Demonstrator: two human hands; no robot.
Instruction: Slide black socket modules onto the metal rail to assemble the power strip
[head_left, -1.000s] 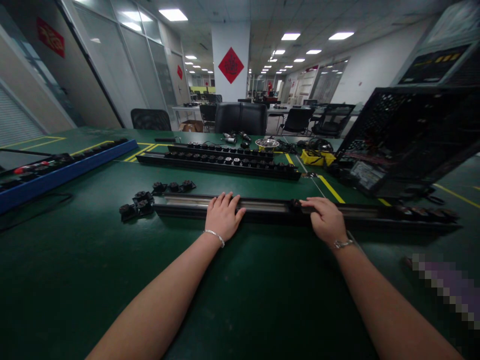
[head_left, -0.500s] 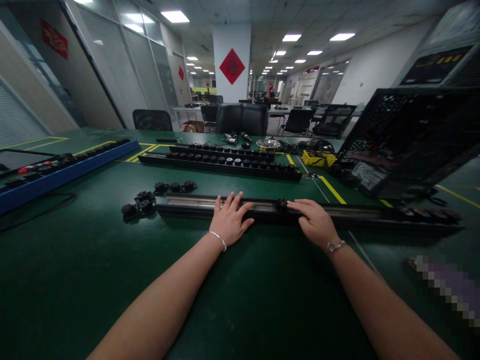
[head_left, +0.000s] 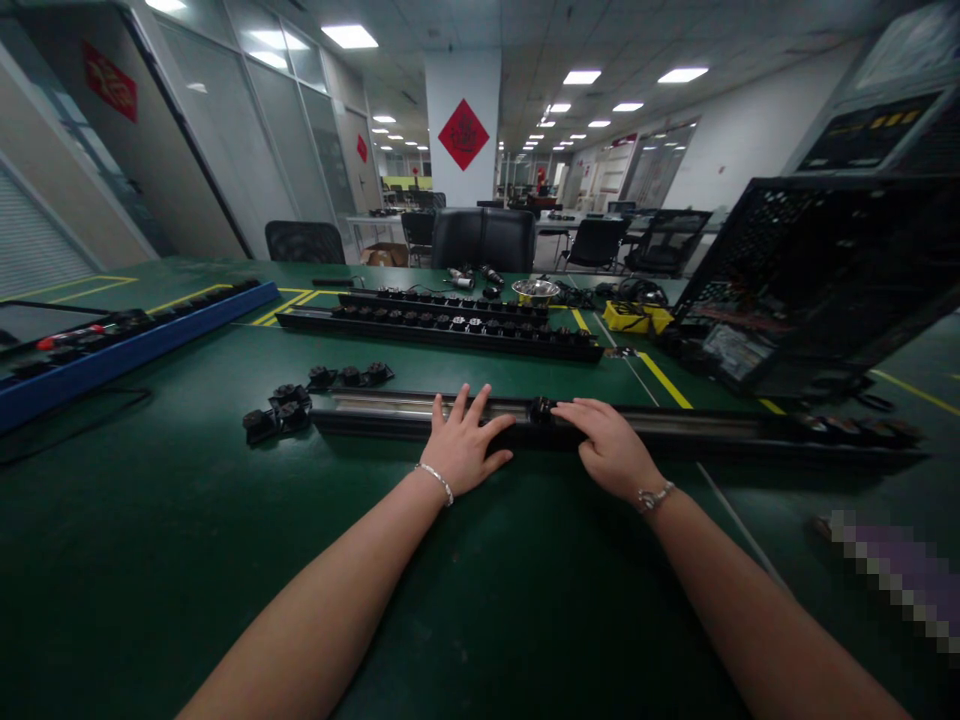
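Along the long black rail point(head_left: 367, 422), the small black block point(head_left: 540, 409) now sits nearer the rail's left end, the right hand point(head_left: 616, 448) shifted with it. The left hand point(head_left: 460, 443) is slightly farther from that end, its fingers point(head_left: 477, 404) spread wider.

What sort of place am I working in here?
Likely an open-plan office doubling as a workroom: there's a black office chair, a green table marked with yellow lines, and a long black rail holding small parts.

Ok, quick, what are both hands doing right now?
Left hand: open, spread across the rail.
Right hand: open, fingertips against the black part.
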